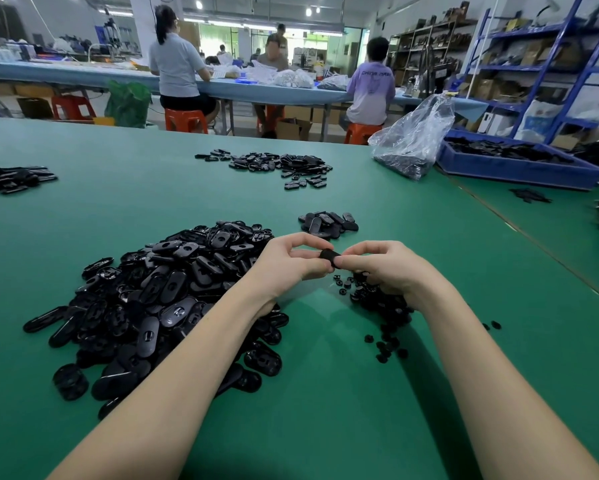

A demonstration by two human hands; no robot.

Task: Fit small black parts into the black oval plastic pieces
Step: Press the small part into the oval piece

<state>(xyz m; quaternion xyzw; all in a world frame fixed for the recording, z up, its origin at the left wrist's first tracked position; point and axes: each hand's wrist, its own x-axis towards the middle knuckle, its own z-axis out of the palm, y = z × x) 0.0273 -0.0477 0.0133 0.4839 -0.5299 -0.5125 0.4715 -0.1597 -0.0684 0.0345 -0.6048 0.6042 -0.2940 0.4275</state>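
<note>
One black oval plastic piece [328, 257] is pinched between left hand [287, 259] and right hand [382, 265], just right of the large oval heap [159, 299]. Each grip is clenched on it; the small part should be squared before pressing.

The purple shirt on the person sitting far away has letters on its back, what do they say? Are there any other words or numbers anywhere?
Purple shirt: a line of letters across the back, too blurred to read for sure.
White and blue bag under the blue shelves: a printed patch, too small to read.
Boxes on the shelves: no print that can be read.
Black oval pieces on the green table: no words or numbers show.
</note>
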